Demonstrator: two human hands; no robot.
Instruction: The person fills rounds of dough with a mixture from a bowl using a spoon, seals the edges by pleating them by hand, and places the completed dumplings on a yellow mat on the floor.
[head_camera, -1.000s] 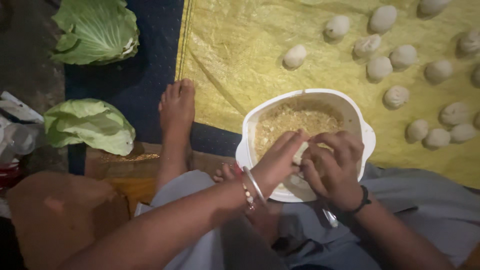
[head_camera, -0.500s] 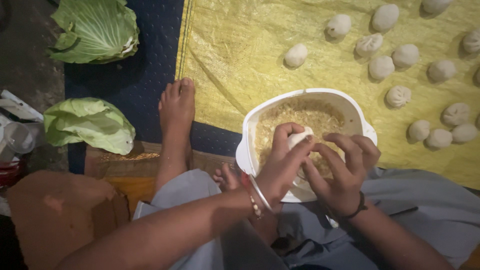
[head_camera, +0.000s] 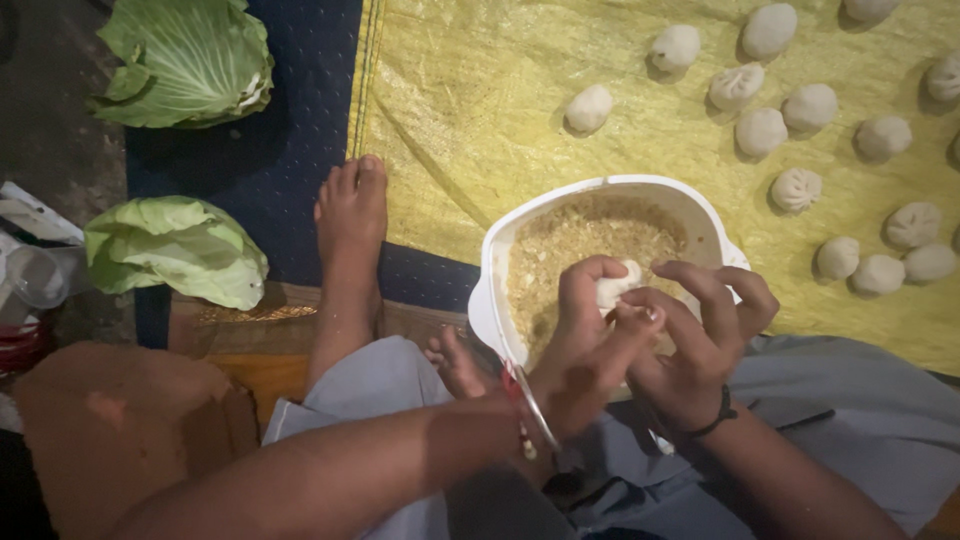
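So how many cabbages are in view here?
2. One cabbage lies at the top left corner; the other lies at the lower left, beside the foot. None seems hidden.

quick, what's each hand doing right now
left hand: closed on the dough piece.
right hand: fingers curled, pinching the same dough piece.

Smooth white plastic bowl holding coarse, crumbly filling; matt, soft dough dumplings on a woven, slightly glossy yellow plastic mat; waxy cabbage leaves.
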